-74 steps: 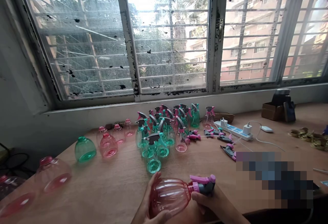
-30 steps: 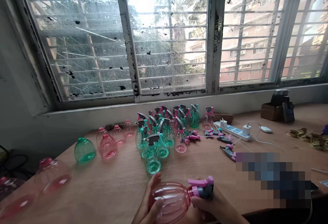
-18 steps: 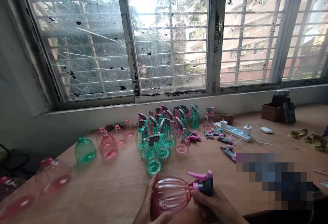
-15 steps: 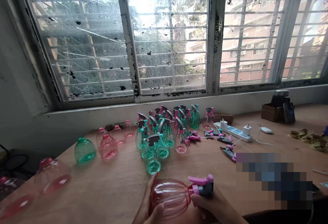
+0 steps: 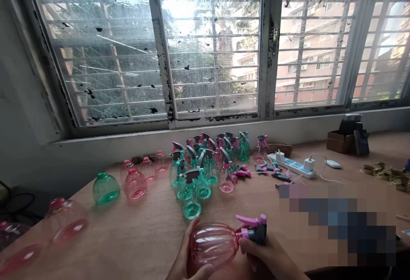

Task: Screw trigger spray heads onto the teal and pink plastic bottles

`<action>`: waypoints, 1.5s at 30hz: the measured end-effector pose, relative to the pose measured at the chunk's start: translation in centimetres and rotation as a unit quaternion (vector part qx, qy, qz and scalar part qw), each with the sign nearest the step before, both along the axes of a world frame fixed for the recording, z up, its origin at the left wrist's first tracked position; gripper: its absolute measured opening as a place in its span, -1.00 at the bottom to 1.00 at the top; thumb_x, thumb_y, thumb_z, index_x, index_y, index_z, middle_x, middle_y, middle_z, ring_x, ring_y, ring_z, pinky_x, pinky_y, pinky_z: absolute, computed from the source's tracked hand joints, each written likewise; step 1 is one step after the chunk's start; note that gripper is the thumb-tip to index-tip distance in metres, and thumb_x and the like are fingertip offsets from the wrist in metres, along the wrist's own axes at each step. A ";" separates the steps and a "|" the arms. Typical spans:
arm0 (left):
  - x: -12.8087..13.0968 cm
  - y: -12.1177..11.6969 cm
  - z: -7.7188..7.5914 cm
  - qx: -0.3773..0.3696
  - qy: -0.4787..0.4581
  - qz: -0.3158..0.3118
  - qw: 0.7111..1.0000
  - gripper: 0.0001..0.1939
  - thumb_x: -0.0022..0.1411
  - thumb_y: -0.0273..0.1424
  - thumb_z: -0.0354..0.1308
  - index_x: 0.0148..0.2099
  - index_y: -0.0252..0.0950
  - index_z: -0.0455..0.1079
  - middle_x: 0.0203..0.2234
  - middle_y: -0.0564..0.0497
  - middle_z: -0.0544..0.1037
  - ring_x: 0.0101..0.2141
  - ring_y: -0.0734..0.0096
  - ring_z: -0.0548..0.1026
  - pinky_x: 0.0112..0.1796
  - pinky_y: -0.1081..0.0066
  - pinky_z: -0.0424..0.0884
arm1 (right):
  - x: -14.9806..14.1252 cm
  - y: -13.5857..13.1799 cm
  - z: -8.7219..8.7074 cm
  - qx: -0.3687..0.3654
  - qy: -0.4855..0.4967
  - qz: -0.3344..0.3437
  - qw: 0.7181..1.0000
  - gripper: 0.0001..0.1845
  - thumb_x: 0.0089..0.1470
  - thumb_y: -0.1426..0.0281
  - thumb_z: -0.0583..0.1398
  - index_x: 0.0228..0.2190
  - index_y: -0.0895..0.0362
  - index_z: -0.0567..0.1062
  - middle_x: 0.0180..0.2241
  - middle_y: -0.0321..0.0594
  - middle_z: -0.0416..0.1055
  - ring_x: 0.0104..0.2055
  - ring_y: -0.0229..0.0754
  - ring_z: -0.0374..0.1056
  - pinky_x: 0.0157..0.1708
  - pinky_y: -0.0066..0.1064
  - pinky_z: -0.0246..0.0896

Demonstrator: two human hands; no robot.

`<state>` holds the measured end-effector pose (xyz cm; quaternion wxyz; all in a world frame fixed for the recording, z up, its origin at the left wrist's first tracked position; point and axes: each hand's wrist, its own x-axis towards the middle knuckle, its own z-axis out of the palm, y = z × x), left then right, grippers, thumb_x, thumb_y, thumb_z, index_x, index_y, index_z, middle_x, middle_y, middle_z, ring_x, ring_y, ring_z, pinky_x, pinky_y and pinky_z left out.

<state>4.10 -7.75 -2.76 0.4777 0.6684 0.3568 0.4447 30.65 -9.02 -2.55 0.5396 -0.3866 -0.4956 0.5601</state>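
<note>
The left hand [image 5: 192, 250] is closed around the ribbed body of a pink plastic spray bottle [image 5: 213, 246], held on its side above a wooden table [image 5: 134, 228]. The right hand [image 5: 265, 258] grips near the neck, below a grey-and-pink trigger sprayer [image 5: 256, 230], though exactly how it sits there is hard to tell. Just beyond the grip stands a teal spray bottle [image 5: 191, 201], at the front of a crowded group. Further left of the grip stands a capless teal bottle [image 5: 106, 189]; beyond and right, loose sprayer heads [image 5: 242, 172] lie on the table.
</note>
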 end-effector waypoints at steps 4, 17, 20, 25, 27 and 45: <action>0.2 0.2 -0.6 0.034 -0.008 0.011 0.999 0.06 0.07 -0.03 0.41 0.47 -0.08 -0.05 0.46 -0.06 0.08 0.43 -0.07 0.00 0.39 0.07 -0.08 | 0.0 -0.1 0.3 0.002 -0.011 0.003 1.000 -0.27 -0.06 -0.01 0.42 0.03 0.18 0.50 -0.49 -0.32 0.50 -0.65 -0.32 0.29 -0.61 -0.45 0.19; -0.5 1.3 -1.8 0.018 -0.047 -0.001 0.999 -0.09 0.23 0.05 0.21 0.47 -0.04 -0.08 0.44 -0.13 0.13 0.37 -0.12 0.15 0.32 -0.07 0.11 | 0.2 -0.1 -0.1 -0.018 -0.064 0.021 0.998 -0.37 -0.11 0.03 0.45 -0.15 0.22 0.53 -0.66 -0.41 0.41 -0.63 -0.28 0.30 -0.61 -0.49 0.19; -0.4 0.7 -0.6 0.006 -0.013 -0.018 1.000 0.05 0.12 -0.06 0.38 0.48 -0.07 -0.11 0.47 -0.10 0.05 0.42 -0.12 0.01 0.38 -0.04 -0.03 | -0.1 -0.1 0.1 -0.005 -0.009 -0.012 1.000 -0.19 -0.12 -0.02 0.45 0.06 0.19 0.50 -0.56 -0.37 0.46 -0.65 -0.30 0.29 -0.61 -0.45 0.21; -0.1 0.0 0.6 -0.013 0.012 -0.024 1.000 0.07 0.10 -0.12 0.43 0.49 -0.14 -0.07 0.47 -0.08 0.05 0.43 -0.09 -0.03 0.38 0.07 0.02 | -0.2 -0.2 0.5 0.006 0.012 -0.013 1.000 -0.19 -0.10 -0.02 0.45 0.08 0.18 0.50 -0.50 -0.32 0.49 -0.65 -0.31 0.28 -0.63 -0.43 0.18; -0.1 0.0 0.5 0.002 -0.012 -0.011 1.000 0.05 0.10 -0.02 0.39 0.48 -0.15 -0.03 0.47 -0.09 0.07 0.42 -0.10 0.01 0.38 0.09 0.01 | -0.1 -0.3 0.5 0.003 0.003 -0.005 1.000 -0.21 -0.09 -0.01 0.44 0.07 0.19 0.49 -0.54 -0.35 0.47 -0.64 -0.31 0.28 -0.60 -0.43 0.19; -0.4 0.3 -0.3 0.004 -0.022 -0.011 1.000 -0.12 0.16 -0.05 0.34 0.43 -0.05 0.08 0.43 -0.08 0.18 0.39 -0.05 0.12 0.36 0.07 0.07 | 0.0 -0.4 0.7 -0.006 -0.018 -0.002 1.000 -0.26 -0.10 -0.04 0.44 -0.01 0.19 0.53 -0.54 -0.36 0.45 -0.62 -0.31 0.26 -0.58 -0.44 0.17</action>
